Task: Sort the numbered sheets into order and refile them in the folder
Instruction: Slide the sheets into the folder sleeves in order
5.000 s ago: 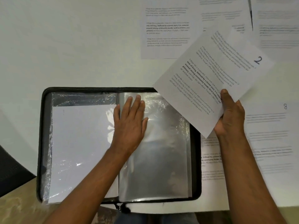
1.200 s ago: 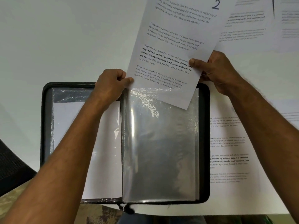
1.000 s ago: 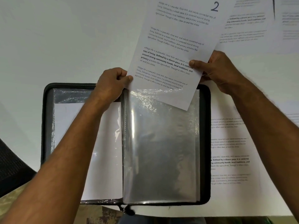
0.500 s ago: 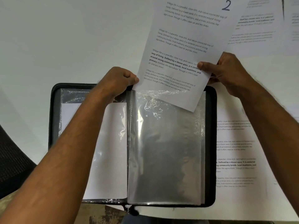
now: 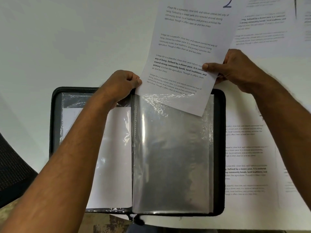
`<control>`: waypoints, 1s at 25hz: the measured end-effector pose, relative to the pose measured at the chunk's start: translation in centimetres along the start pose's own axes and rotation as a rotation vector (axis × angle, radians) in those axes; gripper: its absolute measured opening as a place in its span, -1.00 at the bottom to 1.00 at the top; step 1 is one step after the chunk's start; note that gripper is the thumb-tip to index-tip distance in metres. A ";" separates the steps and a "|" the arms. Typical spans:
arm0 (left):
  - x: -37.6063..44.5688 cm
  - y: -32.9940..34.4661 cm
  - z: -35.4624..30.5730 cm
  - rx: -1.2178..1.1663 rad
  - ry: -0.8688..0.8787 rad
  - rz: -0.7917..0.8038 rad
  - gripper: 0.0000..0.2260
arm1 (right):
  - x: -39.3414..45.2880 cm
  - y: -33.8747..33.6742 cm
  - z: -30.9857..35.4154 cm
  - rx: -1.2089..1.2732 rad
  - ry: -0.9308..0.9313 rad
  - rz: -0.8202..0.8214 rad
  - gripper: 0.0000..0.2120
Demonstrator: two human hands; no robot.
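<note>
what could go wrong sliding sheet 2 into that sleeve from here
1. Sheet 2 sits tilted against the clear sleeve, with its lower right corner leading. That corner may snag the crinkled plastic and fold.
2. The left hand pinches the sleeve's top only at the spine side, so the far side of the mouth may stay shut.
3. The right hand pinches one edge only. Pushing from there could buckle the sheet.
</note>
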State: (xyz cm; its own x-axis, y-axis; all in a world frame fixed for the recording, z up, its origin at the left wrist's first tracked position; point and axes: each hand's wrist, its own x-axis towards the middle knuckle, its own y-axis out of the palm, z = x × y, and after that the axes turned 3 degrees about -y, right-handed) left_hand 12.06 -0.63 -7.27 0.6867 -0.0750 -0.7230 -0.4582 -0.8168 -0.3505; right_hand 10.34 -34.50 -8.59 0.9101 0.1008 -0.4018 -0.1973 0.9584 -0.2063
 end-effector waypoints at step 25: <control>-0.3 -1.3 -0.8 -0.006 -0.051 0.131 -0.83 | 1.5 -0.5 0.8 -0.032 -0.017 0.069 -0.62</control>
State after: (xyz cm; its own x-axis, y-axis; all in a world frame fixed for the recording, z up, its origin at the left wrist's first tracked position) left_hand 12.89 -0.03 -6.15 0.5914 -0.1519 -0.7919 -0.5383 -0.8056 -0.2475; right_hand 12.11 -34.65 -8.40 0.8999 0.1711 -0.4011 -0.2709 0.9401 -0.2069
